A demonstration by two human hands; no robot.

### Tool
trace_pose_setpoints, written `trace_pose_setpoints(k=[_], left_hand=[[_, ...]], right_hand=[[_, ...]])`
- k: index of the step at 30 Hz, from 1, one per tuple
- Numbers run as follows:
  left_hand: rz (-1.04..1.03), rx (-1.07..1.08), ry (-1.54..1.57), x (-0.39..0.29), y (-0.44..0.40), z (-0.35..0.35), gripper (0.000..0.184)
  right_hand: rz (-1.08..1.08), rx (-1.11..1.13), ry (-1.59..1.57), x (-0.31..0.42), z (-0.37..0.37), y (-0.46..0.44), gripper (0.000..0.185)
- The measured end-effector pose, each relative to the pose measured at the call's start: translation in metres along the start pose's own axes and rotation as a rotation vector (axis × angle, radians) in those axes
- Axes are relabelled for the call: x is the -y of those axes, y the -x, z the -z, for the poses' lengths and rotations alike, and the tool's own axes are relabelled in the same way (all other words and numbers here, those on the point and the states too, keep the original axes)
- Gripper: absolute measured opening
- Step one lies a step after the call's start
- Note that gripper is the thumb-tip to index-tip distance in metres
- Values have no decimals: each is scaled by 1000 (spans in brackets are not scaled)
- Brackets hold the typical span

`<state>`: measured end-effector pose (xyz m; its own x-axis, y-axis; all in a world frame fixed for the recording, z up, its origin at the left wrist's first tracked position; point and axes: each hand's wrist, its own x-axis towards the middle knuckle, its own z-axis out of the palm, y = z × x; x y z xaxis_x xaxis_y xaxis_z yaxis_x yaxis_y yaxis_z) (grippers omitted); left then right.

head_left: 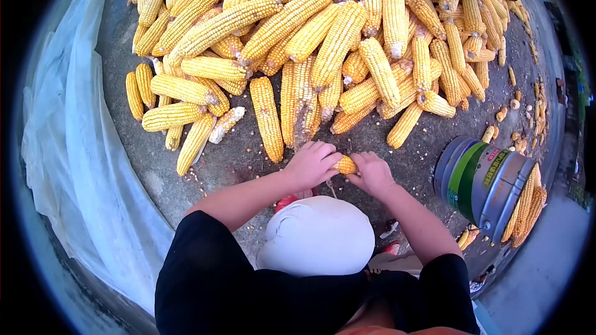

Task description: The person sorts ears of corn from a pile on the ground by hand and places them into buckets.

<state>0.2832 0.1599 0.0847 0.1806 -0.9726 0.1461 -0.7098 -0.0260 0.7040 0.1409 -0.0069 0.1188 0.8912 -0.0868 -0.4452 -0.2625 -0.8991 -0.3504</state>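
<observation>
Near the corn pile [338, 43], a cob [345, 165] is gripped by the left hand [314, 164] and right hand [374, 174], both apparently curled round it.

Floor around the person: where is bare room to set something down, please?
The floor is mostly bare between the right hand and the bucket, and between the plastic sheet and the corn pile. It is crowded where that pile lies.

1 left hand [315, 164] and 1 right hand [374, 175] are seen, with 1 corn ear [345, 165] held between them. In the pile [338, 43], more than 40 ears [380, 72] are counted, the exact total being hidden by overlap. 1 bucket [477, 180], 1 plastic sheet [87, 149] and 2 red shoes [287, 202] are shown.
</observation>
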Motion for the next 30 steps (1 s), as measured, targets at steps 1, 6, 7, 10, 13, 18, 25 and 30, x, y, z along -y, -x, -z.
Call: trace_pose_setpoints(k=[1, 6, 7, 10, 13, 18, 25, 30], left_hand=[[66, -114, -50, -5, 1, 23, 40], [642, -294, -182, 41, -1, 31, 73], [684, -235, -208, 43, -8, 25, 75], [803, -196, -161, 46, -22, 19, 74], [877, -291, 611, 63, 3, 24, 56], [885, -115, 1982, 35, 62, 68, 50], [911, 17, 2175, 37, 98, 91, 55], [862, 278, 2171, 33, 89, 110, 62]], right_hand=[[-28, 33, 46, -5, 19, 8, 43], [-576, -88, 430, -97, 162, 58, 29], [-786, -49, 519, -125, 189, 68, 25], [-953, -69, 742, -140, 233, 79, 33], [-421, -253, 329, -75, 192, 29, 39], [217, -178, -48, 54, 102, -54, 48], [432, -194, 147, 79, 93, -115, 61], [540, -78, 104, 72, 112, -106, 53]])
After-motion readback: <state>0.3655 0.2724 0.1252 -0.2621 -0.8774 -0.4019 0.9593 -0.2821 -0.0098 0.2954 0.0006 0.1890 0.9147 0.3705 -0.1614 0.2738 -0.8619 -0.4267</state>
